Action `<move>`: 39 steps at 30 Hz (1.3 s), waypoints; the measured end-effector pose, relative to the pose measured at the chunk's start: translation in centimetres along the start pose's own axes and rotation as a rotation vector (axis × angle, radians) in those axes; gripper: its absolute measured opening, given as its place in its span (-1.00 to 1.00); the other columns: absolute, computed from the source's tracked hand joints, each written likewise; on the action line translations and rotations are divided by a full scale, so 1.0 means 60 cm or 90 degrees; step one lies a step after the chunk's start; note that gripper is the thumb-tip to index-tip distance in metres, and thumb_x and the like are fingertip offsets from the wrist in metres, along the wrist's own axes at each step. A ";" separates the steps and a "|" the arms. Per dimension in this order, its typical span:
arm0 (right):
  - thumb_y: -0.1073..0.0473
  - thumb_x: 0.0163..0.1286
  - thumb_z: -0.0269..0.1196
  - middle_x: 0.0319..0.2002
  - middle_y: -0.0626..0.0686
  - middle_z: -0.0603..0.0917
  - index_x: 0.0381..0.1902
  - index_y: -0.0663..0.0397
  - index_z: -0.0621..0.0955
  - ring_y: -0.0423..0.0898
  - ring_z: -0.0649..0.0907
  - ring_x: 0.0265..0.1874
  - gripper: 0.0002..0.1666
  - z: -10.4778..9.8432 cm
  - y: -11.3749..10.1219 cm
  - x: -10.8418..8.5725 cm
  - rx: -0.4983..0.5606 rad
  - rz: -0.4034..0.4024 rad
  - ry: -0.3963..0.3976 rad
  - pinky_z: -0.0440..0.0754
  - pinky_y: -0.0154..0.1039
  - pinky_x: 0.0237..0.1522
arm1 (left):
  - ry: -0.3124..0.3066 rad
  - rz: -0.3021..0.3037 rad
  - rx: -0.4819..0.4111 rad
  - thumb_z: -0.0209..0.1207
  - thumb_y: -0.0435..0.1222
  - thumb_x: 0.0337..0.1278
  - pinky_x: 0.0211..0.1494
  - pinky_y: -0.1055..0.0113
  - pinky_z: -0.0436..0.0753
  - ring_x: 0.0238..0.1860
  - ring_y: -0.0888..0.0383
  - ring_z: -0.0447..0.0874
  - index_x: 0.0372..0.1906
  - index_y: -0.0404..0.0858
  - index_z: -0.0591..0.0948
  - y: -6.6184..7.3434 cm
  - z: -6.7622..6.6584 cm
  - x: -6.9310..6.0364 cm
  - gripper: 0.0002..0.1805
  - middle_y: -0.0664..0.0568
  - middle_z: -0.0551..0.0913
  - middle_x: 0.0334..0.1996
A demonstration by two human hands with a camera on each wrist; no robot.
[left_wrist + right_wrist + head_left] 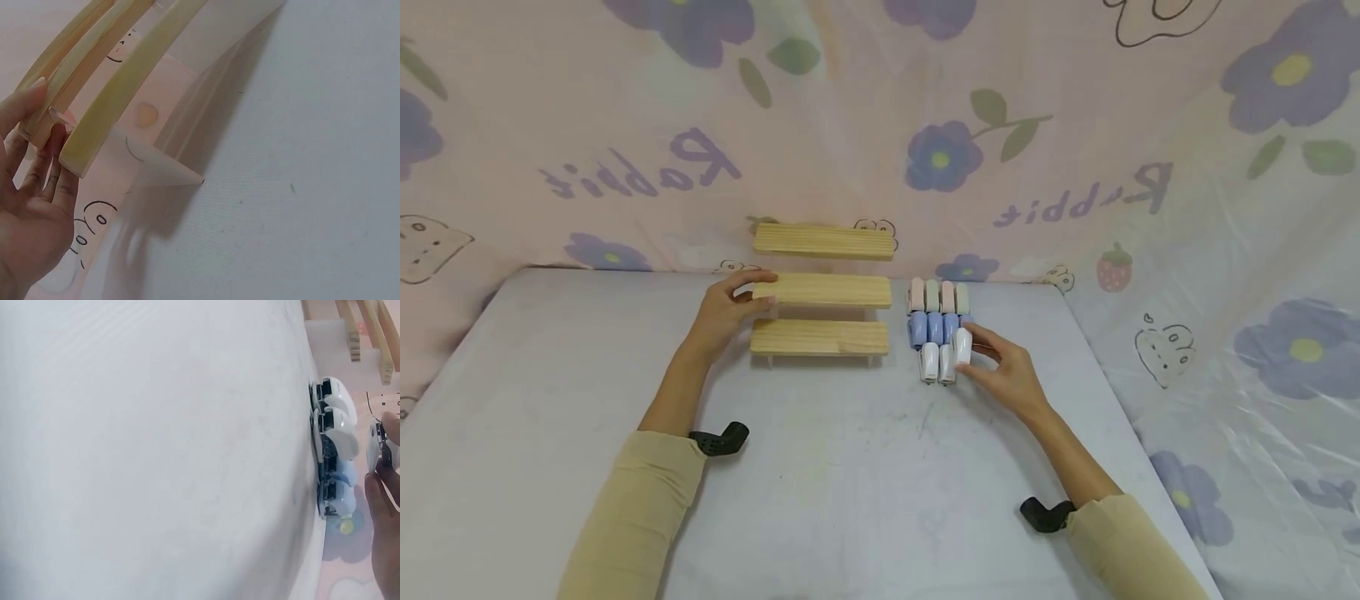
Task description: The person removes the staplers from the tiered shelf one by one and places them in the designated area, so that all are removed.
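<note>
A three-tier wooden shelf rack (831,337) with clear supports stands at the back of the table. My left hand (718,312) grips the left end of its middle board, thumb above and fingers below in the left wrist view. To the right, my right hand (1007,375) pinches a small white stapler (962,346), held up off the table in the right wrist view. Beside it lie two more white staplers (929,362). Behind them is a row of several blue staplers (934,327), the rightmost partly hidden. The farthest row alternates pink staplers (917,296) and pale green staplers (932,296).
A white sheet covers the table (850,500). Behind and to the right hangs a flowered curtain (865,125), close to the rack and the table's edge. Black wrist mounts (722,439) stick out from both sleeves.
</note>
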State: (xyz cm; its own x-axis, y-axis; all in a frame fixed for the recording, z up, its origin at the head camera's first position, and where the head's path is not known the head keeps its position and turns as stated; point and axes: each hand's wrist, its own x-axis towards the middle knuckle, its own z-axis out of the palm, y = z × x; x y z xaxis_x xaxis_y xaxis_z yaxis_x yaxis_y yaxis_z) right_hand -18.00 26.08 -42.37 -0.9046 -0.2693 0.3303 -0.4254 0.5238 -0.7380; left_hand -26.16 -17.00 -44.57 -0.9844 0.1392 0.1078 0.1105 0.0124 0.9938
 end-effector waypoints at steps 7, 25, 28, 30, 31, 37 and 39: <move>0.49 0.13 0.44 0.22 0.38 0.53 0.28 0.47 0.45 0.29 0.61 0.09 -0.26 -0.006 0.009 -0.010 -0.016 0.023 -0.003 0.54 0.13 0.12 | 0.001 0.001 -0.008 0.37 -0.39 0.15 0.52 0.10 0.08 0.46 0.13 0.11 0.22 -0.35 0.56 -0.004 0.000 0.003 -0.50 -0.12 0.27 0.44; 0.31 0.15 0.49 0.21 0.29 0.56 0.33 0.22 0.48 0.18 0.61 0.15 -0.23 0.006 0.089 -0.014 -0.024 0.088 -0.050 0.55 -0.10 0.16 | 0.000 -0.005 -0.009 0.38 -0.34 0.16 0.44 0.08 0.23 0.39 0.04 0.23 0.21 -0.26 0.59 -0.005 -0.001 -0.002 -0.51 -0.08 0.23 0.47; 0.29 0.16 0.49 0.21 0.27 0.56 0.33 0.20 0.48 0.16 0.61 0.15 -0.23 0.011 0.089 -0.015 -0.015 0.104 -0.058 0.56 -0.16 0.16 | -0.002 0.004 -0.008 0.38 -0.34 0.16 0.50 0.06 0.11 0.43 0.06 0.16 0.20 -0.28 0.59 -0.007 -0.004 -0.003 -0.51 -0.12 0.25 0.44; 0.28 0.16 0.49 0.20 0.26 0.58 0.33 0.17 0.49 0.13 0.63 0.13 -0.24 0.013 0.089 -0.016 -0.018 0.116 -0.061 0.57 -0.17 0.15 | -0.003 0.006 -0.004 0.38 -0.33 0.16 0.52 0.06 0.07 0.44 0.07 0.13 0.20 -0.28 0.59 -0.008 -0.005 -0.005 -0.52 -0.14 0.26 0.43; 0.28 0.16 0.50 0.18 0.26 0.59 0.32 0.17 0.49 0.13 0.64 0.11 -0.24 0.013 0.088 -0.016 -0.019 0.119 -0.061 0.58 -0.16 0.14 | -0.003 0.007 -0.005 0.39 -0.34 0.16 0.52 0.05 0.07 0.44 0.06 0.14 0.20 -0.29 0.59 -0.008 -0.005 -0.005 -0.52 -0.14 0.27 0.43; 0.30 0.15 0.50 0.16 0.26 0.60 0.32 0.15 0.50 0.13 0.66 0.08 -0.24 0.011 0.092 -0.017 -0.028 0.124 -0.070 0.61 -0.09 0.10 | -0.007 0.002 -0.012 0.38 -0.35 0.15 0.51 0.06 0.07 0.46 0.08 0.09 0.21 -0.31 0.57 -0.006 -0.002 -0.002 -0.50 -0.11 0.24 0.45; 0.30 0.15 0.50 0.17 0.27 0.59 0.32 0.16 0.49 0.15 0.65 0.09 -0.23 0.010 0.095 -0.017 -0.026 0.121 -0.073 0.61 -0.09 0.11 | -0.008 0.001 -0.013 0.38 -0.35 0.16 0.51 0.05 0.08 0.47 0.08 0.08 0.22 -0.32 0.56 -0.005 -0.001 0.000 -0.49 -0.11 0.22 0.47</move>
State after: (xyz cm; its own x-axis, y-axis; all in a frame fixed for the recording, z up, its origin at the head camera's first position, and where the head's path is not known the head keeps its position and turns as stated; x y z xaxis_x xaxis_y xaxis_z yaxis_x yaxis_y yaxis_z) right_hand -19.46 28.83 -47.26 -0.9608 -0.2515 0.1165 -0.2500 0.6052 -0.7558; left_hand -26.22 -17.08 -44.85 -0.9823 0.1520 0.1094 0.1093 -0.0087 0.9940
